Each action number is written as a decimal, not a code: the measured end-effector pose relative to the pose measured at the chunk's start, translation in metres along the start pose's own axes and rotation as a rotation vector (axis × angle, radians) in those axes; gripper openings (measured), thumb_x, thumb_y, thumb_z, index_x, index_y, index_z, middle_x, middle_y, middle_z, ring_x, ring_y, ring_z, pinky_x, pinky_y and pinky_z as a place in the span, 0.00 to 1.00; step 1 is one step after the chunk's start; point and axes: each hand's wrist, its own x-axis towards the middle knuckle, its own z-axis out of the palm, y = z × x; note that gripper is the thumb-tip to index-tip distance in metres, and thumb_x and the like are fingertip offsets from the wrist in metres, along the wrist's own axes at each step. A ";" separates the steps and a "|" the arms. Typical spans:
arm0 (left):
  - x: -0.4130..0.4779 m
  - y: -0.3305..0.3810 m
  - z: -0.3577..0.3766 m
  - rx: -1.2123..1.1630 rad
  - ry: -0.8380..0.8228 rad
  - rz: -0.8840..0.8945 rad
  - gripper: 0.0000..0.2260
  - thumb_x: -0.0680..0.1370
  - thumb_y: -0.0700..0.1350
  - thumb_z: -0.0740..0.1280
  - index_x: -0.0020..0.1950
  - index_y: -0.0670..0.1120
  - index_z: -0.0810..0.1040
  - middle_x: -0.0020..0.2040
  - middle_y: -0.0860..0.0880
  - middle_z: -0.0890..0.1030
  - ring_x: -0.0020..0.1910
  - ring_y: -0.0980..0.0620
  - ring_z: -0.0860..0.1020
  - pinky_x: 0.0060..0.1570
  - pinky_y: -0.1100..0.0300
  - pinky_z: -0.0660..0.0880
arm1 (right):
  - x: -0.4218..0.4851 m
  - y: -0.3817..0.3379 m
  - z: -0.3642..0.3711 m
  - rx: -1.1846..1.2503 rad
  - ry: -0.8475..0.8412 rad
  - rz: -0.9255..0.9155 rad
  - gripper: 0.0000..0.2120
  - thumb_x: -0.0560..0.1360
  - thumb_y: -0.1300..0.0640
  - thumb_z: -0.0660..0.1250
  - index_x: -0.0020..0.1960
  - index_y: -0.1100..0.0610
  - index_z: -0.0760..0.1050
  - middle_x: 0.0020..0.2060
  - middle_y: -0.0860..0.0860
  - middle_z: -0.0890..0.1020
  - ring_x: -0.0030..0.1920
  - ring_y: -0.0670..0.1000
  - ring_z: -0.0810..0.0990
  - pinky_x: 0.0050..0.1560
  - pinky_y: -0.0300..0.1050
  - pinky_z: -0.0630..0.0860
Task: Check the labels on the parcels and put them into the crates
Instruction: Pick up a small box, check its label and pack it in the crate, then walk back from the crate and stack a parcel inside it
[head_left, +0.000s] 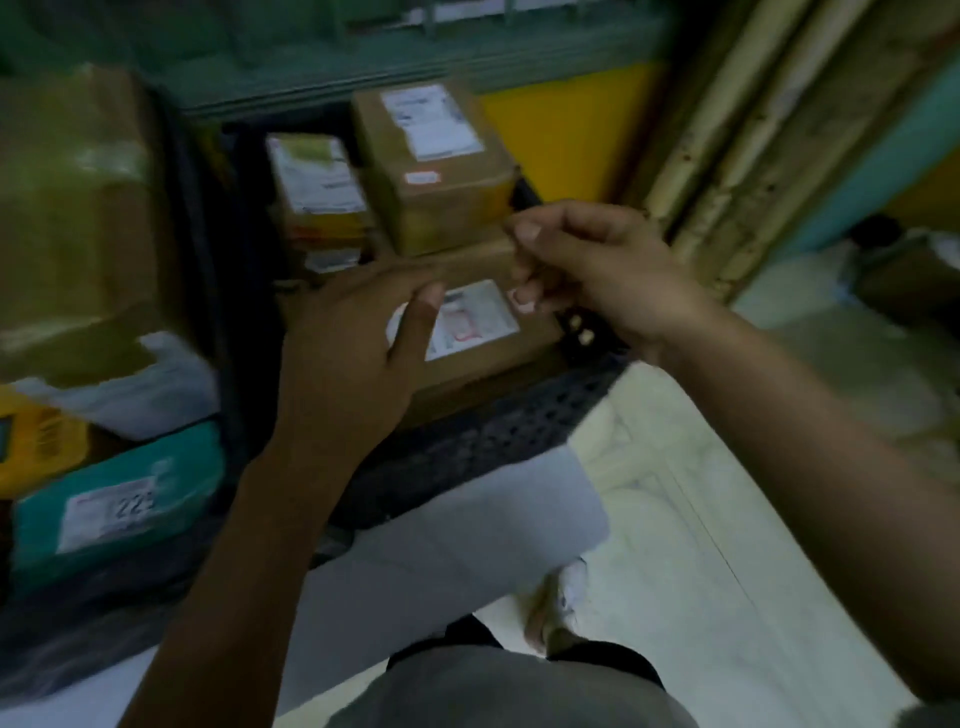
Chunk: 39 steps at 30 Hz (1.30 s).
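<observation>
The black crate (467, 447) holds a brown parcel (524, 358) at its near edge. The left hand (337, 358), fingers loosely spread, hovers over the parcel's left part. The right hand (597, 275) is curled above its far right corner; whether it pinches anything is unclear. The parcel's white label (478, 322) faces up between them.

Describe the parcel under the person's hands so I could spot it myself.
Find the black lattice crate at the middle of the view, holding brown cardboard boxes. The parcel lies nearest the crate's front wall, below the left hand and right hand. Unlike the boxes behind it, its white label carries red marks.
</observation>
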 end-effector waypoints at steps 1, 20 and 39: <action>0.004 0.012 0.009 -0.084 -0.021 0.017 0.13 0.81 0.45 0.60 0.60 0.43 0.80 0.56 0.51 0.80 0.56 0.55 0.76 0.57 0.70 0.67 | -0.018 0.001 -0.015 0.024 0.073 -0.007 0.04 0.79 0.58 0.64 0.50 0.56 0.77 0.33 0.49 0.82 0.32 0.46 0.81 0.33 0.38 0.76; -0.115 0.442 0.273 -1.178 -0.836 0.115 0.12 0.83 0.45 0.55 0.54 0.52 0.78 0.54 0.57 0.82 0.56 0.57 0.80 0.56 0.64 0.74 | -0.485 0.098 -0.299 0.249 1.261 0.029 0.09 0.79 0.57 0.63 0.55 0.59 0.78 0.36 0.51 0.82 0.38 0.49 0.81 0.42 0.43 0.76; -0.246 0.769 0.523 -1.243 -1.439 0.000 0.28 0.80 0.62 0.44 0.78 0.52 0.55 0.76 0.58 0.61 0.73 0.60 0.60 0.73 0.53 0.56 | -0.738 0.235 -0.552 0.420 1.942 0.089 0.43 0.67 0.32 0.59 0.77 0.50 0.56 0.75 0.50 0.63 0.73 0.51 0.64 0.73 0.54 0.62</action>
